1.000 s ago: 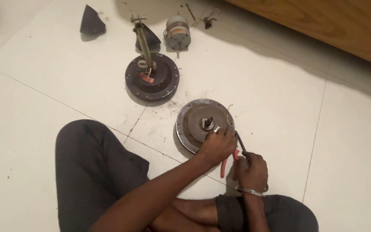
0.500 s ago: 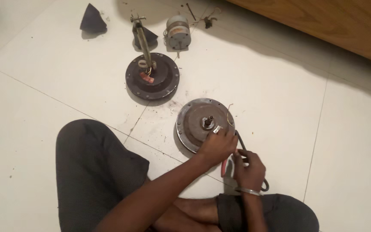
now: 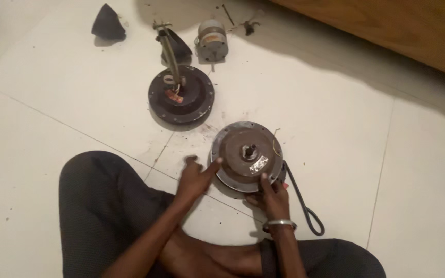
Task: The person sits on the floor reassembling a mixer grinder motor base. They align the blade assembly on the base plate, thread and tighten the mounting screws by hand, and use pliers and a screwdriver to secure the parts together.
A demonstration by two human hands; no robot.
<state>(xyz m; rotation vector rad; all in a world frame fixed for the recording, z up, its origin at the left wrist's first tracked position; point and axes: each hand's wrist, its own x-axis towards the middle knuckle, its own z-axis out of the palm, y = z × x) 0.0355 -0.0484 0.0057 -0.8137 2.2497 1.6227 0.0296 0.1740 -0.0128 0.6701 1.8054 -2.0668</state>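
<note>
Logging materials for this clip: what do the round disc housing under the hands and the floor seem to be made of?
The round disc housing looks like cast metal: dull grey-brown, matte, with a paler worn rim and a shiny foil-like patch on top. The floor looks like glazed ceramic or stone tile: glossy off-white with thin dark joint lines. The left hand and right hand touch the housing's edge.

One view only: a head-worn camera, looking steeply down and forward over the wearer's crossed legs onto a white tiled floor [image 3: 52, 128]. Range is close, about arm's reach. The left hand [image 3: 194, 177] and right hand [image 3: 271, 198] enter from 6 o'clock. The grey motor housing [image 3: 247, 154] lies near frame centre. A wooden furniture edge [image 3: 403, 31] bounds the view at 1 o'clock.
</note>
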